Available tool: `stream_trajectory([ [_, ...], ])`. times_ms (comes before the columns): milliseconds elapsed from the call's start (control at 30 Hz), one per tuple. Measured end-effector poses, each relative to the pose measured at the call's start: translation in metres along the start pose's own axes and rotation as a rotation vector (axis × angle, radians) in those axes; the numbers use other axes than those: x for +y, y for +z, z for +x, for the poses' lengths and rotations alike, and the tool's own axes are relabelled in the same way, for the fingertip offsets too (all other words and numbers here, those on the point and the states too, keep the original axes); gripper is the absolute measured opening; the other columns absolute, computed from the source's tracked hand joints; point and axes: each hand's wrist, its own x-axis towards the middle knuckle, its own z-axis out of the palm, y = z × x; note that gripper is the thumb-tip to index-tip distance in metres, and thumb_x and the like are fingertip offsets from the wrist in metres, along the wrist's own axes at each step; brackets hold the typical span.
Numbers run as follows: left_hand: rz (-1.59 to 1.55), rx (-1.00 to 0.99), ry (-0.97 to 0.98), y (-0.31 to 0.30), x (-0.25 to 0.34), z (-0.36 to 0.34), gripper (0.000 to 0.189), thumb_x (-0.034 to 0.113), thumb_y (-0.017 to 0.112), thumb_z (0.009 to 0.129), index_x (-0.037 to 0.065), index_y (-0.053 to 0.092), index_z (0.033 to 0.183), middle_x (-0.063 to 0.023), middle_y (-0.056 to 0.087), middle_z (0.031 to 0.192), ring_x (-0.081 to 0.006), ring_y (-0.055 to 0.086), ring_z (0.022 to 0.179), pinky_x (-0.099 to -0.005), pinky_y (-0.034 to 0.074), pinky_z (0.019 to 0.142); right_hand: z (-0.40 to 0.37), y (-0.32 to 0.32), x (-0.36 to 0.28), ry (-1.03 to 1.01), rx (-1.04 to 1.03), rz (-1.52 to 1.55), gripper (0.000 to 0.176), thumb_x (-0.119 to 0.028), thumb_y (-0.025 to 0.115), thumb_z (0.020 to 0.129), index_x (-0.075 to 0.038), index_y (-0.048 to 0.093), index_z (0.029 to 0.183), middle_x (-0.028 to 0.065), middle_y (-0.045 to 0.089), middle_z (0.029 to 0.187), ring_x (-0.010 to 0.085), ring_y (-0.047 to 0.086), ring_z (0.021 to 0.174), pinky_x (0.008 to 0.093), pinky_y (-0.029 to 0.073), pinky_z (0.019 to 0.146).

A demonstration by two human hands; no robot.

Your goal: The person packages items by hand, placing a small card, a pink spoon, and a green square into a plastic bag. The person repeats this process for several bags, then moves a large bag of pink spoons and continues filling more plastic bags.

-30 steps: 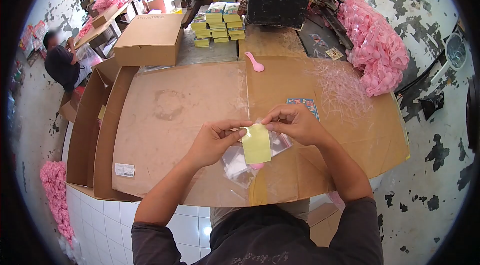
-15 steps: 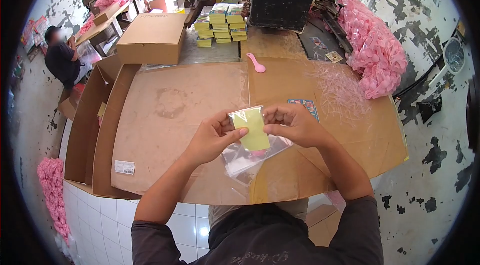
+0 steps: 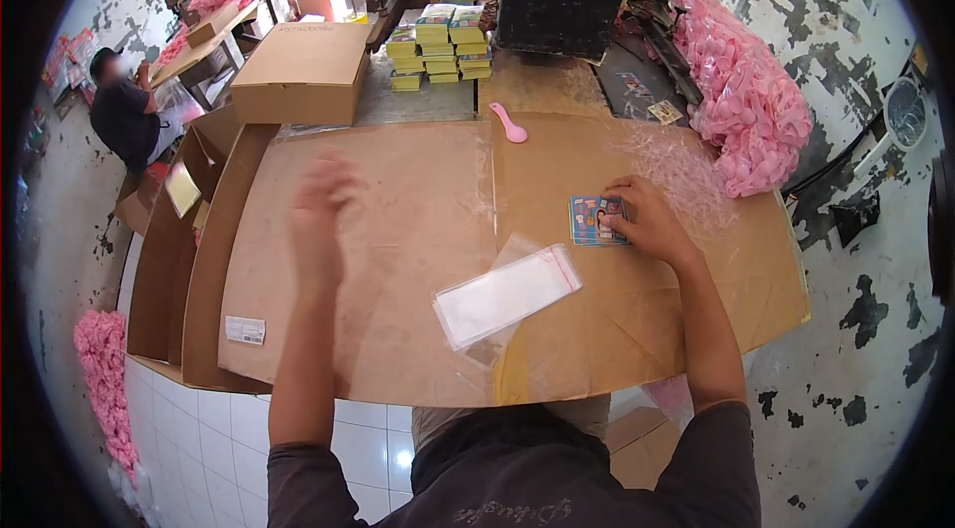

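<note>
The yellow packet, pinched between both hands over the middle of the frame half a second ago, is no longer held. It is now seen in the open carton at the left edge of the frame, tilted, and whether it has come to rest cannot be told. From this the filled packet is judged to have been released, so that one unit is finished with. The left hand is raised over the cardboard sheet left of centre and is heavily blurred. Its fingers appear extended and nothing is seen in them. The right hand has been moved out to the right of centre and is laid on the printed cards. Its fingertips are bent down onto the top card, but whether a card is actually gripped cannot be told. The clear sleeves, partly covered by the hands in the earlier frame, now lie fully exposed on the sheet below centre, untouched and between the two hands. The pink spoon in the upper middle is unchanged in position.
</note>
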Motion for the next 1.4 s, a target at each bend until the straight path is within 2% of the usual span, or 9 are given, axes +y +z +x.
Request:
stream_trajectory([
  [67, 0.544, -0.284, -0.087, 0.051, -0.009, -0.033, 0.032, 0.027, 0.073, 0.095, 0.007, 0.072, 0.121, -0.0050, 0.072, 0.102, -0.0194, 0.066, 0.089, -0.0354, 0.053, 0.082, 0.002, 0.002, 0.000, -0.023, 0.080, 0.015, 0.025, -0.013, 0.077, 0.088, 0.001, 0.068, 0.105, 0.0150, 0.066, 0.118, 0.0325, 0.062, 0.111, 0.0405, 0.048, 0.098],
  [133, 0.775, -0.569, 0.166, 0.078, -0.022, -0.058, 0.036, 0.028, 0.081, 0.086, 0.006, 0.072, 0.114, -0.0073, 0.068, 0.096, -0.0231, 0.064, 0.088, -0.0385, 0.051, 0.082, 0.003, 0.002, -0.002, 0.077, 0.080, 0.080, 0.022, -0.010, 0.077, 0.087, 0.000, 0.067, 0.104, 0.0122, 0.068, 0.109, 0.0297, 0.064, 0.105, 0.0390, 0.050, 0.093],
  [233, 1.010, -0.577, 0.466, 0.095, -0.033, -0.075, 0.031, 0.026, 0.084, 0.081, 0.007, 0.073, 0.103, -0.0086, 0.063, 0.093, -0.0227, 0.061, 0.087, -0.0352, 0.050, 0.078, -0.001, 0.001, -0.005, 0.118, 0.096, 0.258, 0.019, -0.008, 0.077, 0.088, -0.001, 0.067, 0.103, 0.0090, 0.069, 0.098, 0.0238, 0.066, 0.095, 0.0358, 0.051, 0.088],
  [467, 0.478, -0.599, -0.259, 0.098, -0.031, -0.075, 0.048, 0.005, 0.083, 0.084, 0.004, 0.061, 0.127, -0.0049, 0.065, 0.097, -0.0127, 0.062, 0.087, -0.0282, 0.051, 0.077, -0.012, 0.013, -0.048, 0.016, -0.118, 1.023, 0.011, -0.004, 0.073, 0.090, -0.002, 0.069, 0.100, 0.0058, 0.068, 0.098, 0.0173, 0.065, 0.093, 0.0328, 0.050, 0.086],
  [800, 0.428, -0.590, -0.221, 0.096, -0.038, -0.075, 0.045, 0.001, 0.078, 0.090, -0.002, 0.060, 0.131, -0.0055, 0.073, 0.093, -0.0087, 0.067, 0.082, -0.0250, 0.055, 0.078, -0.012, 0.035, -0.088, -0.431, -0.179, 0.513, 0.015, -0.003, 0.073, 0.084, -0.006, 0.068, 0.098, 0.0086, 0.069, 0.099, 0.0275, 0.066, 0.096, 0.0377, 0.049, 0.089],
  [967, 0.483, -0.582, -0.206, 0.088, -0.042, -0.070, 0.020, 0.003, 0.070, 0.097, -0.004, 0.066, 0.115, -0.0102, 0.075, 0.098, -0.0122, 0.071, 0.089, -0.0272, 0.057, 0.083, -0.014, 0.042, -0.086, -0.324, -0.210, 0.445, 0.015, -0.008, 0.075, 0.086, -0.006, 0.068, 0.100, 0.0102, 0.068, 0.095, 0.0292, 0.066, 0.092, 0.0395, 0.047, 0.091],
  [1167, -0.108, -0.501, -0.424, 0.081, -0.018, -0.053, 0.031, 0.000, 0.063, 0.099, -0.003, 0.056, 0.129, -0.0182, 0.075, 0.105, -0.0221, 0.074, 0.094, -0.0345, 0.060, 0.087, -0.013, 0.041, -0.081, -0.178, -0.065, 0.490, 0.022, -0.004, 0.074, 0.088, -0.005, 0.068, 0.109, 0.0094, 0.070, 0.100, 0.0228, 0.069, 0.092, 0.0358, 0.052, 0.086],
  [1300, -0.098, -0.573, -0.555, 0.085, -0.009, -0.056, 0.043, 0.002, 0.067, 0.099, -0.003, 0.049, 0.137, -0.0184, 0.076, 0.104, -0.0234, 0.075, 0.095, -0.0346, 0.061, 0.086, -0.012, 0.040, -0.094, 0.197, 0.080, 0.970, 0.035, 0.000, 0.069, 0.095, -0.001, 0.061, 0.129, 0.0086, 0.071, 0.110, 0.0146, 0.068, 0.102, 0.0303, 0.055, 0.086],
  [1400, -0.068, -0.581, -0.547, 0.089, -0.013, -0.065, 0.046, 0.005, 0.070, 0.098, -0.004, 0.049, 0.137, -0.0177, 0.076, 0.103, -0.0225, 0.075, 0.096, -0.0327, 0.061, 0.085, -0.011, 0.041, -0.085, 0.117, 0.133, 0.987, 0.040, -0.001, 0.066, 0.099, 0.000, 0.054, 0.136, 0.0097, 0.069, 0.113, 0.0137, 0.067, 0.105, 0.0287, 0.055, 0.090],
])
